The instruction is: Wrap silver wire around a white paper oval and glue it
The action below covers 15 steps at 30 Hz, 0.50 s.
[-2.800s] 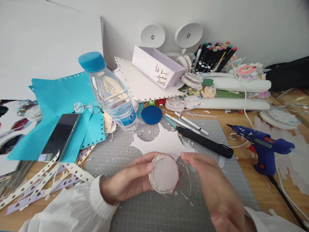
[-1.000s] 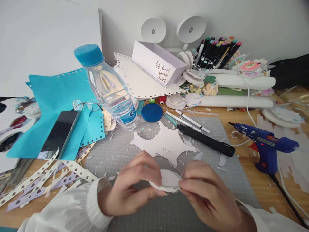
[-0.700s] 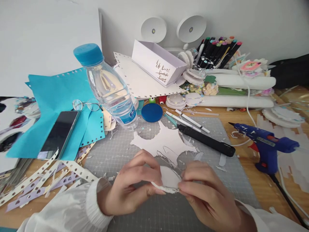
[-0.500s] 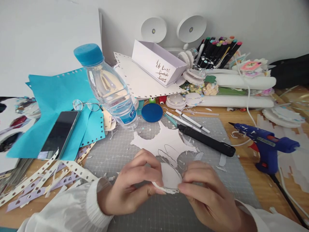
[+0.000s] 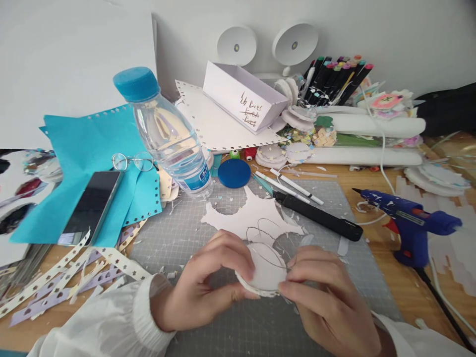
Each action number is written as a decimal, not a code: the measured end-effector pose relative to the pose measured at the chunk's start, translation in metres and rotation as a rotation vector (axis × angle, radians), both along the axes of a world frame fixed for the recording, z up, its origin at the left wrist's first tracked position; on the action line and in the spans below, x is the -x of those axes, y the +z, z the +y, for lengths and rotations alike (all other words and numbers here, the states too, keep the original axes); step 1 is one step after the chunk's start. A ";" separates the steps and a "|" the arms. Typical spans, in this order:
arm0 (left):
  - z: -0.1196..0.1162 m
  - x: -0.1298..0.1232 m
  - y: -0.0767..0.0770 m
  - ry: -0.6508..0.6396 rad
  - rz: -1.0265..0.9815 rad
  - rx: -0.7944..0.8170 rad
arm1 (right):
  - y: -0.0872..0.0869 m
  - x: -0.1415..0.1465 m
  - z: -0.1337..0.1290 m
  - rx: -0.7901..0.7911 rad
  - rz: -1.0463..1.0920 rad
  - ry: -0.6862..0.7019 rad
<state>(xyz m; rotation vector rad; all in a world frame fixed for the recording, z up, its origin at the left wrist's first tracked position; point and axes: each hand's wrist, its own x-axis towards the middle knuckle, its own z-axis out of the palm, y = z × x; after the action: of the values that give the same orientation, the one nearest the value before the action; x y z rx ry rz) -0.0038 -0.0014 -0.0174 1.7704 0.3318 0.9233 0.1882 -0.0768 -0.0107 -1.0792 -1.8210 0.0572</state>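
Near the front of the grey cutting mat, a round white paper disc (image 5: 263, 270) with a layered rim is tilted between my two hands. My left hand (image 5: 217, 277) pinches its left side, thumb below and fingers on top. At the right edge, the thumb and fingers of my right hand (image 5: 322, 292) are pressed together on the disc. A thin dark looped thread or wire (image 5: 260, 229) rises over the disc's far side. Just beyond lies a white paper offcut (image 5: 243, 213) with scalloped, torn edges.
A water bottle (image 5: 171, 144), a blue round lid (image 5: 234, 173) and a black-handled tool (image 5: 320, 215) stand or lie behind the hands. A blue glue gun (image 5: 409, 223) is at the right. A phone (image 5: 91, 206) and punched paper strips (image 5: 82, 277) lie left.
The disc has tipped so more of its round face shows. My right hand has shifted slightly right, and the thread loops stand higher above the disc.
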 end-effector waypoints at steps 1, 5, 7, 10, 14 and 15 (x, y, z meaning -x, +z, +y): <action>0.000 0.000 -0.001 0.009 -0.015 0.004 | 0.000 0.000 0.000 -0.005 0.000 -0.005; 0.001 0.000 0.001 -0.006 0.018 -0.084 | -0.001 0.000 0.000 -0.026 -0.004 -0.027; 0.002 0.000 0.003 -0.002 0.037 -0.132 | -0.002 0.000 -0.001 -0.030 -0.016 -0.038; 0.002 0.000 0.006 0.008 0.044 -0.152 | -0.004 0.000 -0.002 -0.038 -0.027 -0.049; 0.002 -0.001 0.007 -0.008 0.052 -0.112 | -0.006 0.000 -0.002 -0.029 -0.035 -0.036; 0.002 -0.001 0.007 -0.012 0.055 -0.100 | -0.006 0.000 -0.002 -0.025 -0.038 -0.033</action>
<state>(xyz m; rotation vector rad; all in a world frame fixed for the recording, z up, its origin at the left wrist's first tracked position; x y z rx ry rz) -0.0030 0.0007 -0.0104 1.8904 0.3149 0.8971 0.1885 -0.0790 -0.0163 -1.0988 -1.8324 -0.0058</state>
